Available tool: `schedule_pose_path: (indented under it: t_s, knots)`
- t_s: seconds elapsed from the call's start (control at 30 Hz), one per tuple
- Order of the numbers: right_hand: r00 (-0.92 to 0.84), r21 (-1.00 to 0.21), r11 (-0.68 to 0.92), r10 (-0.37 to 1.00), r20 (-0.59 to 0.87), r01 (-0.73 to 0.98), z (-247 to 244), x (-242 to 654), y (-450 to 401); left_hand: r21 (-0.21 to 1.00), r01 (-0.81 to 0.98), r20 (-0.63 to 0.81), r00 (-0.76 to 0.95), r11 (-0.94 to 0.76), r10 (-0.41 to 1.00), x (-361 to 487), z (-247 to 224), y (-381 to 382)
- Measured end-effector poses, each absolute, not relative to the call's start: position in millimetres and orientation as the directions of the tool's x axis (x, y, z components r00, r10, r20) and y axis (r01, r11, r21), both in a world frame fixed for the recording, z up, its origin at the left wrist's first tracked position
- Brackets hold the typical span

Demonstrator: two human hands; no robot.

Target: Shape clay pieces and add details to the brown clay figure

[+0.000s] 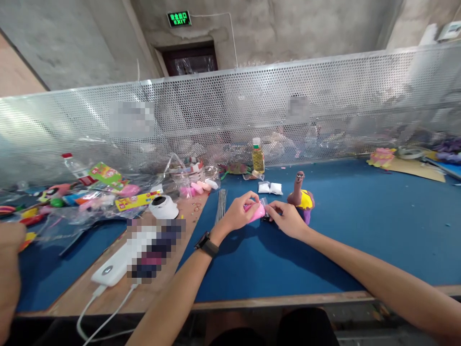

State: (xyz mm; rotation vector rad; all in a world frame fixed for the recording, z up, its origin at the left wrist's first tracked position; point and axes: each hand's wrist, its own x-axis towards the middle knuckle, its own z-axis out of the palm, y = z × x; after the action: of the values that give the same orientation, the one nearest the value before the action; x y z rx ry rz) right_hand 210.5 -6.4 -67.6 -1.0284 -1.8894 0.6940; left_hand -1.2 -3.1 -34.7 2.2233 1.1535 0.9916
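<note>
My left hand (242, 211), with a black watch on its wrist, is closed on a pink piece of clay (256, 213) above the blue mat. Fingers and thumb pinched together, my right hand (284, 216) is at the right end of the pink piece, by a small clear bag (264, 202). Whether it grips the clay or the bag is too small to tell. Just beyond my right hand stands a clay figure (298, 190) with a brown neck, yellow top and purple base. Two small white packets (270, 188) lie behind my hands.
A bundle of thin wires (221, 204) lies left of my hands. Behind stands a bottle of yellow liquid (258, 157). To the left are a white round device (163, 207), a power bank (122, 257) with cables, and wrapped clay. Another person's hand (9, 250) shows at the left edge.
</note>
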Motion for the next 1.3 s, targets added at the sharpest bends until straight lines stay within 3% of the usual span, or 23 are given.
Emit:
schedule_pose_path:
  t_s: [0.1,0.27,0.43,0.6,0.83,1.07,1.3]
  knots:
    - [-0.295,-0.786,0.502,0.861,0.414,0.362,-67,211,-7,0.621,0.532,0.404,0.412,-0.575,0.817,0,-37,-1]
    - [-0.239,-0.788,0.478,0.878,0.415,0.389,-71,210,-4,0.466,0.651,0.492,0.373,-0.6,0.787,2,-43,4]
    - [-0.291,-0.728,0.565,0.824,0.485,0.388,-65,208,-13,0.615,0.574,0.32,0.444,-0.54,0.837,4,-39,-1]
    - [-0.363,-0.661,0.64,0.767,0.528,0.391,-56,207,-21,0.738,0.459,0.282,0.456,-0.494,0.844,5,-37,-2]
    - [-0.405,-0.656,0.692,0.715,0.569,0.3,-53,208,-20,0.747,0.461,0.281,0.435,-0.479,0.855,5,-40,0]
    - [-0.361,-0.72,0.617,0.781,0.51,0.318,-61,210,-13,0.757,0.443,0.259,0.472,-0.481,0.842,4,-36,-2]
    - [-0.392,-0.811,0.537,0.815,0.428,0.232,-65,212,-6,0.805,0.381,0.236,0.499,-0.456,0.834,2,-38,-2]
